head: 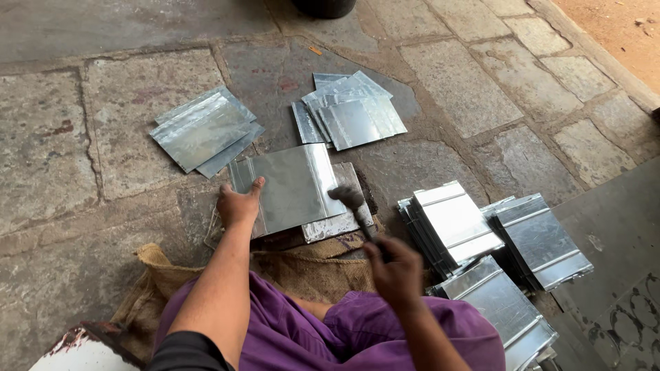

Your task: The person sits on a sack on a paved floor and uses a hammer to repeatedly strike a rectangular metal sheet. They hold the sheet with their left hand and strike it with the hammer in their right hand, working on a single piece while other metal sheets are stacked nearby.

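Note:
My left hand [238, 203] presses down on the left edge of a shiny metal sheet [289, 189] that lies on a metal block [340, 223] on the stone floor. My right hand [394, 269] grips the handle of a hammer [350, 199]. The hammer's head rests at the sheet's right folded edge and is slightly blurred. My purple-clothed legs fill the bottom of the view, over a burlap sack [306, 268].
A pile of flat metal sheets [203, 130] lies to the far left, another pile [350, 113] ahead. Stacks of folded sheets [454, 223] [543, 240] [505, 309] stand at my right. A dark container [323, 7] is at the top edge.

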